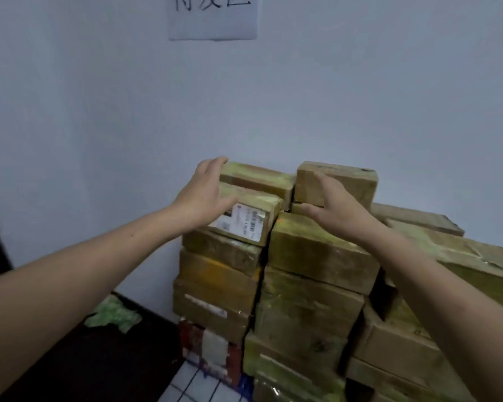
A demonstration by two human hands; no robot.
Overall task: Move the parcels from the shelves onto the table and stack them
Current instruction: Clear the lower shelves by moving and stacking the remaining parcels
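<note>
Cardboard, brown and tape-wrapped, fills the centre and right of the frame: a pile of parcels (308, 309) stands in close columns against the pale wall (99, 111), so the stacking looks well advanced. The one that matters now is the labelled parcel (244, 220), topmost at the front of the left column, just left of centre, with its white shipping label facing the camera. Its long axis runs across the frame from left to right, dipping slightly toward the right. The left hand (205, 192) is at its left end, fingers spread and nearly straight. The fingertips reach the top corner of the rear parcel (259, 177) behind it and the thumb lies over the label side, gripping nothing that I can see. The right hand (339, 208) is spread flat too, holding nothing. It hovers off the parcel's right end, in front of the upper right parcel (352, 182) on the neighbouring column, thumb pointing left toward the gap between columns. The left hand is therefore the nearer, and any squaring or pressing would likely close in along that long axis from both ends. Whether either palm actually touches cardboard I cannot tell. A paper sign (212, 21) hangs at the top, and crumpled green plastic (114, 314) lies lower left on a dark surface, probably the table (84, 358).
</note>
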